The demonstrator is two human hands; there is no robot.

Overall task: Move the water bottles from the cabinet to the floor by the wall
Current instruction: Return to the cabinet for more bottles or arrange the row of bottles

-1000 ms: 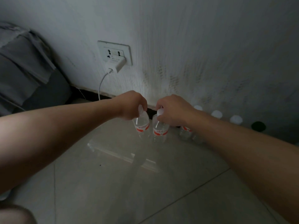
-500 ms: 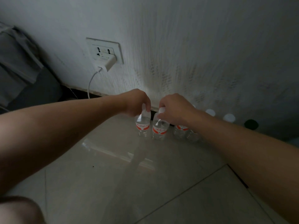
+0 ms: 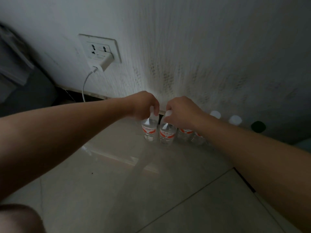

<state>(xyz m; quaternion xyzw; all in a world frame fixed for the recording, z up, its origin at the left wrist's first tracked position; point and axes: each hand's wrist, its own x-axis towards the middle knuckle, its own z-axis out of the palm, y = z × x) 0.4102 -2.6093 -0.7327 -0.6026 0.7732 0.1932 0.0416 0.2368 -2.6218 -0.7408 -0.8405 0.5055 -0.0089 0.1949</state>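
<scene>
Hands grip white caps: left hand (image 3: pixel 146 105) on one clear red-labelled plastic bottle (image 3: pixel 149 131), right hand (image 3: pixel 182 112) on its neighbour (image 3: pixel 166 134), both upright on the glossy tiled floor (image 3: pixel 117 182) by the white wall (image 3: pixel 185 47).

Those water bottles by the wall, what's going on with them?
A person is setting two bottles down on the tiled floor against the wall. The left hand grips the left bottle by its cap, and the right hand grips the right bottle the same way. More bottles are lined up to the right.
</scene>
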